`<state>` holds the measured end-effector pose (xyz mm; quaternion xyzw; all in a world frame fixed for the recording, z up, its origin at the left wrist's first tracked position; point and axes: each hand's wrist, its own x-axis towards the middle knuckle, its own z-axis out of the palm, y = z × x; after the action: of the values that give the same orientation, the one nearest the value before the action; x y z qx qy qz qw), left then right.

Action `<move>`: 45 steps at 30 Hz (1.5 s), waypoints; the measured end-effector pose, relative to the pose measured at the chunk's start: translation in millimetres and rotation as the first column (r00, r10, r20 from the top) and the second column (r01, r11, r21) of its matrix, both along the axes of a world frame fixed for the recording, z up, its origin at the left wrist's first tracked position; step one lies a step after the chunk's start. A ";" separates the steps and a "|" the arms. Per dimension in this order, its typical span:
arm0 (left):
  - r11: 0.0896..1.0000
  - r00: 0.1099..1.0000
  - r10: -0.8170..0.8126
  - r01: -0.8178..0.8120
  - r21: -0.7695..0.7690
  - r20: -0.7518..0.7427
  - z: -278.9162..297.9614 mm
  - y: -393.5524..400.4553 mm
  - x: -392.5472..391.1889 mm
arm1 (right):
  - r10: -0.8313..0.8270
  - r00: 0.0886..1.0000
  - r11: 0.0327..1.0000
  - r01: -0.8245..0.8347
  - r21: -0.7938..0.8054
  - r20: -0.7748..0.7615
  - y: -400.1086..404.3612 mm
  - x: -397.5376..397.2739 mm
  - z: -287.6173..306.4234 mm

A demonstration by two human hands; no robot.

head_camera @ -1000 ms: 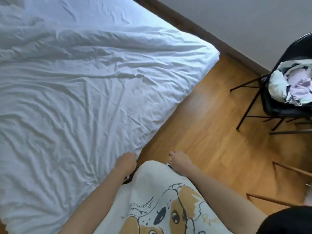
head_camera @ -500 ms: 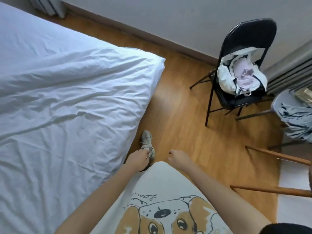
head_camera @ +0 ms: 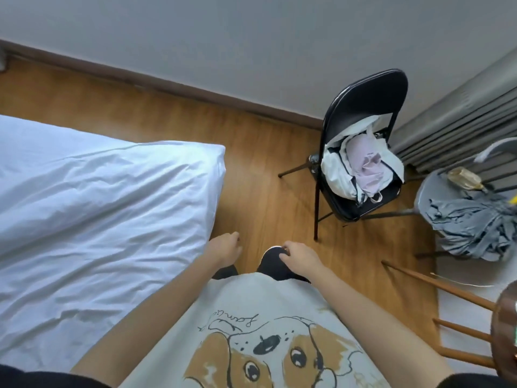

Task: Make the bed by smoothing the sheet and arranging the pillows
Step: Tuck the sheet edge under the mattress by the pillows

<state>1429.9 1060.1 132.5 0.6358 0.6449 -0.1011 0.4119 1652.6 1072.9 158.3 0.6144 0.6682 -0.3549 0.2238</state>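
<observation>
The bed with its white, wrinkled sheet (head_camera: 92,219) fills the left side of the head view, its corner near the middle top. My left hand (head_camera: 225,246) hangs just off the bed's right edge, fingers loosely curled and holding nothing. My right hand (head_camera: 298,257) hovers over the wooden floor in front of my body, fingers also loosely curled and empty. Neither hand touches the sheet. No pillow is in sight.
A black folding chair (head_camera: 363,113) with a white and pink bundle of clothes (head_camera: 361,169) stands at the right by the wall. A grey round stool (head_camera: 425,189) carries grey cloth (head_camera: 472,228). Wooden chair rungs (head_camera: 436,287) jut in at lower right. Wooden floor (head_camera: 265,177) lies between.
The view has swung right, away from the bed toward the chair. My left hand has come off the sheet's edge; both hands stay low in front of my body.
</observation>
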 end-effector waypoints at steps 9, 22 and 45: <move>0.987 0.991 0.120 -0.126 -0.097 -0.065 -20.5 200.9 -22.1 | 0.158 0.985 0.985 -0.162 -0.053 -0.066 239.6 -24.7 -36.0; 0.766 0.769 0.639 -0.637 -0.082 -0.003 -12.8 431.7 -51.3 | 0.414 0.907 0.905 -0.419 -0.072 -0.077 554.4 -101.9 -17.3; 0.296 0.302 0.951 -0.951 -0.090 -0.062 -20.6 621.1 -345.7 | 0.911 0.400 0.392 -0.915 -0.098 -0.099 817.7 -520.1 -23.6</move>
<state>1084.2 1681.2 111.9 0.1082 0.8886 0.1276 0.4271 1132.4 1890.7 134.7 0.1262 0.8727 -0.2281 0.4129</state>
